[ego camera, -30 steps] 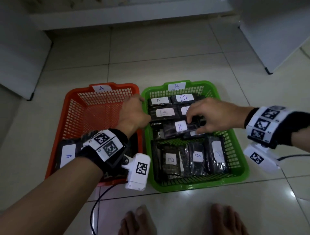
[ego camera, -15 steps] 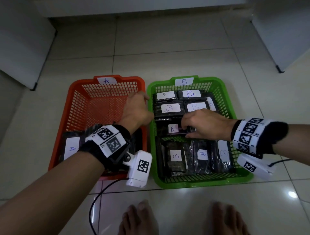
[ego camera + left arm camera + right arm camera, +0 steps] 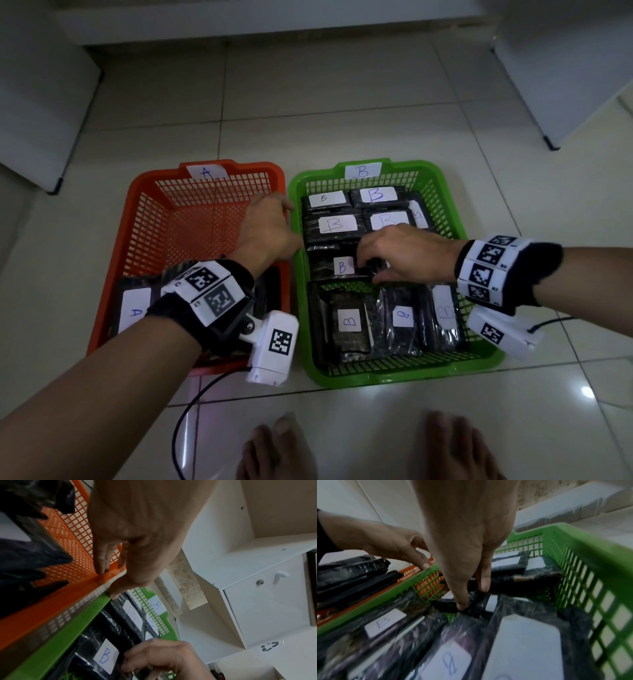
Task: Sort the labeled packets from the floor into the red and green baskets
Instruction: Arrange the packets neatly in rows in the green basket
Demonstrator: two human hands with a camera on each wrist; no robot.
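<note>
A red basket (image 3: 150, 212) tagged A and a green basket (image 3: 404, 371) tagged B stand side by side on the tiled floor. Several black packets with white B labels fill the green one. My right hand (image 3: 368, 270) pinches one B packet (image 3: 342, 266) low in the green basket's middle, thumb and fingers curled on its dark edge (image 3: 481, 604). My left hand (image 3: 281, 222) rests where the two rims meet, with straight fingers (image 3: 100, 563) on the red rim and the thumb on the green rim. A-labelled packets (image 3: 135, 308) lie at the red basket's near end, partly hidden by my left wrist.
White cabinets stand at the left (image 3: 37, 102) and right (image 3: 565, 68), with a white plinth along the back. My bare feet (image 3: 274, 448) are just in front of the baskets. A black cable (image 3: 185, 421) trails from the left wrist camera over the floor.
My right hand has brought the B packet down and toward me, into the gap in the middle of the green basket. The left hand has stayed on the rims.
</note>
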